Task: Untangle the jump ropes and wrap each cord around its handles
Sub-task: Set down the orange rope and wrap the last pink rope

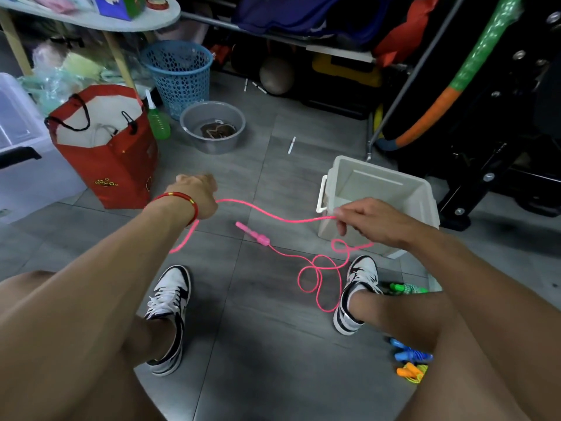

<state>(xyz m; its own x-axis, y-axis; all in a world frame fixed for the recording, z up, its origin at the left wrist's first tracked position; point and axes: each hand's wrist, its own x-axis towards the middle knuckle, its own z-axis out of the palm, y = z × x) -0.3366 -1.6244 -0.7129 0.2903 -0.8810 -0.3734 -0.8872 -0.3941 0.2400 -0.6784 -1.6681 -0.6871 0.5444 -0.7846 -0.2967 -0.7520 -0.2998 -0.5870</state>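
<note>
Three ropes (410,357) by our right foot look wound, while our left hand (194,189) seemingly clenches, and right hand (368,221) pinches, the pink cord (273,215), its handle (252,233) lying on the floor (261,344), unwrapped.

Grey tiled floor (267,344) bears pink handle (253,233), white bin (376,205).

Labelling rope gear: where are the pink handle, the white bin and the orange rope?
pink handle (253,233): head view, mid-shaft.
white bin (322,196): head view, left side handle.
orange rope (409,370): head view, orange handles.
</note>
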